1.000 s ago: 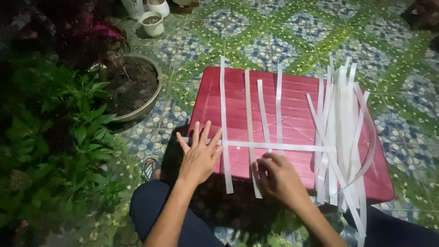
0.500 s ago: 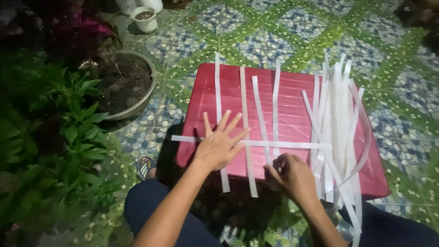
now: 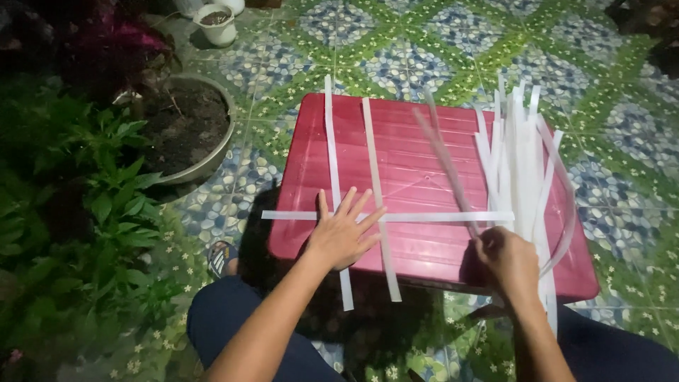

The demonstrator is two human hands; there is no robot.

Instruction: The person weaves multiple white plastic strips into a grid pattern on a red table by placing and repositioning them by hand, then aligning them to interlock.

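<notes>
A red plastic table stands over my knees. Two long white strips lie lengthwise on it, crossed by one horizontal white strip. My left hand lies flat with spread fingers on the crossing, pressing the strips down. My right hand is closed on the near end of a third strip, which is lifted off the table and blurred. A pile of loose white strips lies along the table's right side.
A round pot of soil stands left of the table, with leafy green plants in front of it. A small white pot is at the far left. The floor is patterned blue and green tile.
My right hand has moved right and lifted a lengthwise strip off the table. My left hand has slid right onto the crossing of the strips.
</notes>
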